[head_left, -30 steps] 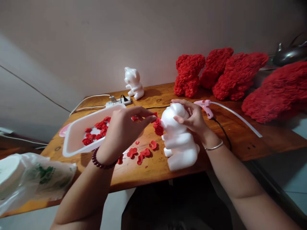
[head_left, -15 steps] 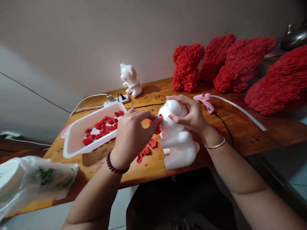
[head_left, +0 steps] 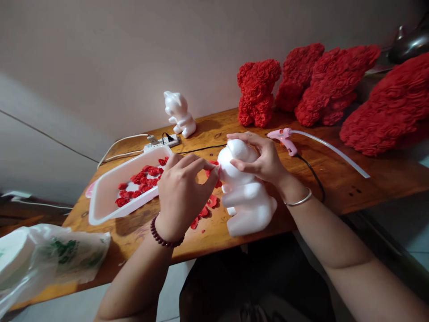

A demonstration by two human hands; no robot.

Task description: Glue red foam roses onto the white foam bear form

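Observation:
My right hand (head_left: 256,156) grips the head of a white foam bear (head_left: 248,192), thumb on the near side and fingers over the top. The bear leans on the table's front part, its face turned left. At its snout, my left hand (head_left: 189,188) pinches a small red artificial rose (head_left: 220,171) between thumb and forefinger. Most of that rose is hidden by the fingertips. Below the hand, loose red petals (head_left: 203,211) lie on the wooden table (head_left: 140,239). To the left stands a white tray (head_left: 127,212) holding several red roses (head_left: 144,181).
A pink glue gun (head_left: 284,139) with a long clear glue stick lies right of the bear. Several red rose-covered bears (head_left: 258,94) stand behind. A smaller white bear (head_left: 181,114) is by a power strip (head_left: 162,142). A plastic bag (head_left: 70,252) sits front left.
My left fingertips have shifted slightly at the bear's snout, covering more of the red rose. My right hand keeps its hold on the head. The whole view has shifted slightly.

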